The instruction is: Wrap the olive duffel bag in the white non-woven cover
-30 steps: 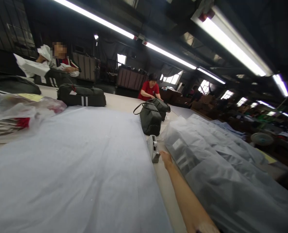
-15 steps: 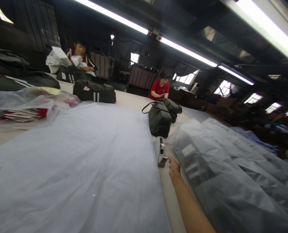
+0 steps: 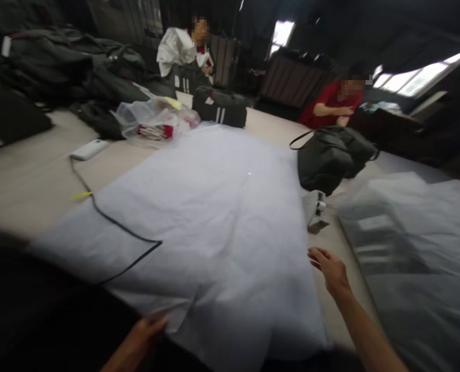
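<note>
While my right hand [image 3: 329, 268] hovers with its fingers loosely spread and nothing in it, just off the right edge of the pale fabric sheet [image 3: 210, 217], my left hand [image 3: 144, 333] sits at the sheet's near edge — blurred, so I cannot tell whether it pinches the cloth or only touches it. The sheet lies flat across the middle of the table [image 3: 32, 175] and hangs over its near edge. Just beyond my right hand stands a small grey tape dispenser [image 3: 315, 209], and behind that a dark duffel bag [image 3: 330, 157] with its strap looped up. To the right lie bags wrapped in cloudy plastic [image 3: 403, 243]. A black cable [image 3: 109, 219] crosses the sheet's left corner and runs back to a white device [image 3: 89, 149]. Farther off sit a clear plastic bag with something red inside [image 3: 156, 121], a striped dark bag [image 3: 220, 107] and a heap of dark bags [image 3: 59, 67] at far left. Two people work at the far side — one in red [image 3: 330, 103], one handling white material [image 3: 177, 49]. Half a second ago my right hand was beside the dispenser; now it is nearer to me, and my left hand has come into view
</note>
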`<state>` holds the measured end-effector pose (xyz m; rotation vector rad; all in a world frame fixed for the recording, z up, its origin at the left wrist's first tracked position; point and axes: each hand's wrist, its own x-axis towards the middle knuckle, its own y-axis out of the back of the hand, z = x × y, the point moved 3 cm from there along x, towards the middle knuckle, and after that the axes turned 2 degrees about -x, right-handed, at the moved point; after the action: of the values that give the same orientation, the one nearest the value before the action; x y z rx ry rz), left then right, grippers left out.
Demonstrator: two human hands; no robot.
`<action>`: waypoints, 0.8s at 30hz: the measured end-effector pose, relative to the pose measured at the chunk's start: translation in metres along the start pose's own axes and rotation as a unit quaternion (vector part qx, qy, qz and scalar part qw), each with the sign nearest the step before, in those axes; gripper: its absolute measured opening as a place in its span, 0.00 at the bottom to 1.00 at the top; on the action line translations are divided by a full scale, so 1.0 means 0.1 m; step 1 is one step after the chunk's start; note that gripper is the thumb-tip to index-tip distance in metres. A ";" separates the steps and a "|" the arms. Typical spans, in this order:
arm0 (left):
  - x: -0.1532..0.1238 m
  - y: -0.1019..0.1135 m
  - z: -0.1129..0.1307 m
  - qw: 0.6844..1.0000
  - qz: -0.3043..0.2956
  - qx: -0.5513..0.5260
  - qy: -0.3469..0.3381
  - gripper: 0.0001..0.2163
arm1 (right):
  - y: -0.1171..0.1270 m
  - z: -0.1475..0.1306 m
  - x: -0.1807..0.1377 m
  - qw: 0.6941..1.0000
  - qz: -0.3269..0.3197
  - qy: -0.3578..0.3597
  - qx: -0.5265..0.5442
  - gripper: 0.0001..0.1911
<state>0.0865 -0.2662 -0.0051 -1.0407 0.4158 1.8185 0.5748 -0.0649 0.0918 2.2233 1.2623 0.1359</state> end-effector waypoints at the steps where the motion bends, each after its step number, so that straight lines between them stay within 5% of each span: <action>1: -0.05 0.12 -0.06 1.000 -0.025 -0.001 0.009 0.18 | -0.20 -0.01 -0.36 0.997 -0.071 -0.008 0.021 0.19; 3: -0.11 0.25 -0.13 0.993 -0.115 0.023 0.001 0.22 | -0.63 -0.08 -1.19 0.972 -0.223 -0.037 0.066 0.23; 5: -0.12 0.31 -0.15 0.989 -0.143 0.030 -0.002 0.23 | -1.06 -0.16 -2.05 0.931 -0.352 -0.067 0.076 0.21; 9: -0.13 0.30 -0.14 0.984 -0.178 0.023 -0.010 0.20 | -1.78 -0.22 -3.21 0.879 -0.467 -0.078 0.061 0.17; 14: -0.21 0.26 -0.12 0.967 -0.253 0.004 -0.019 0.19 | -2.19 0.01 -3.43 0.903 -0.414 -0.079 -0.086 0.11; 24: -0.23 0.27 -0.19 0.962 -0.273 -0.028 0.005 0.17 | -2.25 0.14 -3.35 0.901 -0.358 -0.072 -0.235 0.10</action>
<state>0.0762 -0.3045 -0.0021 -1.0751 0.0661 1.3354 0.2258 -0.2559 0.0243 1.2455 1.6667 -0.0140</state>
